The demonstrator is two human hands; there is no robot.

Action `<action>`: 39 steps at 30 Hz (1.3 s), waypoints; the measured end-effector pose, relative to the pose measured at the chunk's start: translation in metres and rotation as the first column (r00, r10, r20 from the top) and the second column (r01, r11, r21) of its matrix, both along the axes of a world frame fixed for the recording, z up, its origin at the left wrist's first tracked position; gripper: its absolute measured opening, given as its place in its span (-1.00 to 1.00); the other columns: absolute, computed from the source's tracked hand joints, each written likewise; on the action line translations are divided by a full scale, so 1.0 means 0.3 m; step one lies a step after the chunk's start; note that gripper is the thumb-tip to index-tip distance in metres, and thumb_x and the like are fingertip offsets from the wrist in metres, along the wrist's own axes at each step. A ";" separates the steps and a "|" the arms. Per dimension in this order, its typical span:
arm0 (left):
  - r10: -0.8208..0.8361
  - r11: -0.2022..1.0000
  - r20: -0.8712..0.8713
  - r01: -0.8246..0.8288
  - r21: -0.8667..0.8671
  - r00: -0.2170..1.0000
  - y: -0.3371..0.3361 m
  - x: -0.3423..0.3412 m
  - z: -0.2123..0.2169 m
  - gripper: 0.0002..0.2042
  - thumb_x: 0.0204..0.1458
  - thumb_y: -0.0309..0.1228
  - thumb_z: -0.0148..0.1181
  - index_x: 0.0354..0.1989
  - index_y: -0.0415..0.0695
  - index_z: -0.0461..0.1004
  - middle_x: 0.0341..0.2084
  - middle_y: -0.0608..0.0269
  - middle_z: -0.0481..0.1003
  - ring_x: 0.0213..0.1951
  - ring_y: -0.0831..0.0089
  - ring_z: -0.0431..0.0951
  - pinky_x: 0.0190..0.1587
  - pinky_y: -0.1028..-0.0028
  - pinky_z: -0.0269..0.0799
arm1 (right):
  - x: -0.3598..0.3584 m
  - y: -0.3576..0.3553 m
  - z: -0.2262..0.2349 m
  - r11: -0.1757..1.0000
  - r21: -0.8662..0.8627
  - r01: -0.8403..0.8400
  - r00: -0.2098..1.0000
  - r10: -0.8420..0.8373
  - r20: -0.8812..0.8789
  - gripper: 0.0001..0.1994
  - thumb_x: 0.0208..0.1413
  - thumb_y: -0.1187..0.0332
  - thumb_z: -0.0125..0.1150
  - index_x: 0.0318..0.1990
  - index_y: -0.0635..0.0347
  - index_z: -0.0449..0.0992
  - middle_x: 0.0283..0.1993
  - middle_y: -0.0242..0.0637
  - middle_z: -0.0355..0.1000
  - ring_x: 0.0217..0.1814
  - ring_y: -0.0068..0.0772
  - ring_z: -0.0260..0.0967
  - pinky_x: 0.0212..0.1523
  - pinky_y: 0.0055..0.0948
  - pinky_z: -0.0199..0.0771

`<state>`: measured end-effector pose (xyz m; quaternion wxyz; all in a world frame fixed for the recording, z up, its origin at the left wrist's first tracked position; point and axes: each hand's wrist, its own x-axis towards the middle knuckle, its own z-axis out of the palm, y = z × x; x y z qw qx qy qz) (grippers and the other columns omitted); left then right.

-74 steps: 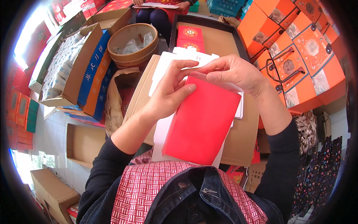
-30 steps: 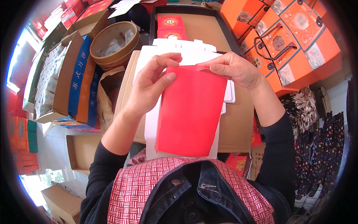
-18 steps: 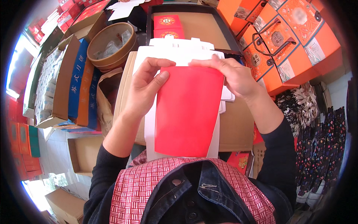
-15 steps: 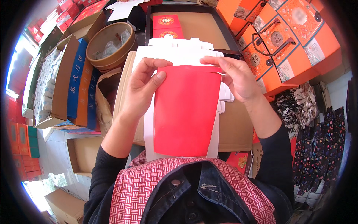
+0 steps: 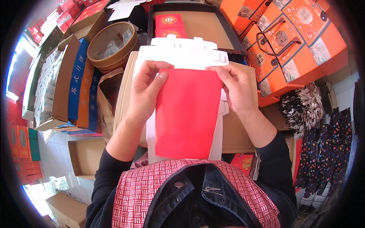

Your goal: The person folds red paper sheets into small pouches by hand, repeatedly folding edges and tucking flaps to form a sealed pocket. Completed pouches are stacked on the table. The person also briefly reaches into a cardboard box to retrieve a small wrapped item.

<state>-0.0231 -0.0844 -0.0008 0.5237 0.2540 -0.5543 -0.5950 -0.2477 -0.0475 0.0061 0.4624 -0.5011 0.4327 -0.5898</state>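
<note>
Red carton [image 5: 188,114] at centre of frame, broad face up toward me, top edge between my hands. My left hand [image 5: 146,87] grasps its upper-left corner, thumb on side edge, fingers bent over top. My right hand [image 5: 237,87] pinches upper-right corner, thumb and forefinger on it. White cards [image 5: 182,56] beneath and beyond, on cardboard [image 5: 239,133]. Black-rimmed tray [image 5: 213,28] at upper centre, round tub [image 5: 123,60] upper left, orange boxes [image 5: 315,49] upper right.

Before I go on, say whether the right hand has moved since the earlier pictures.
Yes: the right hand has shifted away from the black tray, toward the patterned garment.
</note>
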 end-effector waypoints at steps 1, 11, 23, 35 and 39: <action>0.047 0.997 0.023 -0.048 0.059 0.999 0.003 -0.003 0.001 -0.84 0.17 -0.52 0.05 -0.09 -0.20 0.33 -0.11 0.24 0.43 -0.03 0.55 0.38 0.02 0.53 0.34 | 0.006 0.016 -0.008 0.998 -0.060 -0.008 1.000 0.006 -0.029 -0.87 0.18 0.45 0.14 -0.21 0.33 0.53 -0.25 -0.32 0.52 -0.25 -0.66 0.38 -0.20 -0.64 0.39; 0.043 0.998 0.239 -0.051 0.029 0.970 -0.055 0.006 0.019 -0.90 0.07 -0.45 0.20 -0.33 -0.23 0.48 -0.36 0.29 0.48 -0.23 0.52 0.51 -0.19 0.53 0.47 | 0.017 -0.006 -0.014 0.997 -0.040 -0.065 0.964 0.053 -0.261 -0.81 0.22 0.48 0.06 -0.06 0.36 0.47 -0.14 -0.33 0.48 -0.06 -0.62 0.34 -0.04 -0.58 0.33; 0.772 0.631 -0.304 -0.732 0.256 0.559 -0.094 0.102 -0.156 -0.90 0.05 -0.49 0.18 -0.33 -0.18 0.38 -0.42 0.35 0.38 -0.32 0.62 0.35 -0.20 0.59 0.33 | 0.000 0.021 -0.025 0.941 0.322 -0.106 0.836 -0.091 0.541 -0.20 0.11 -0.27 -0.09 0.22 0.32 0.20 0.26 -0.10 0.18 0.30 -0.14 0.13 0.27 -0.06 0.10; 0.167 0.966 0.274 -0.213 0.147 0.947 0.234 0.217 -0.133 -0.68 -0.13 -0.38 0.35 -0.26 -0.19 0.37 -0.35 0.09 0.40 -0.27 0.32 0.46 -0.23 0.36 0.44 | -0.158 -0.060 -0.061 0.983 0.167 -0.070 0.885 0.138 -0.445 -0.59 0.01 0.34 0.29 -0.03 0.40 0.40 -0.06 -0.28 0.35 0.01 -0.50 0.26 0.09 -0.47 0.20; 0.455 0.878 0.754 -0.094 -0.470 0.474 0.146 0.382 -0.047 -0.58 -0.22 -0.21 0.41 -0.24 -0.19 0.45 -0.21 0.00 0.41 -0.16 0.09 0.43 -0.08 0.24 0.39 | -0.162 -0.055 -0.087 0.988 0.156 0.003 0.784 0.095 -0.614 -0.54 0.05 0.34 0.26 0.06 0.41 0.33 -0.03 -0.21 0.33 0.05 -0.44 0.23 0.08 -0.46 0.21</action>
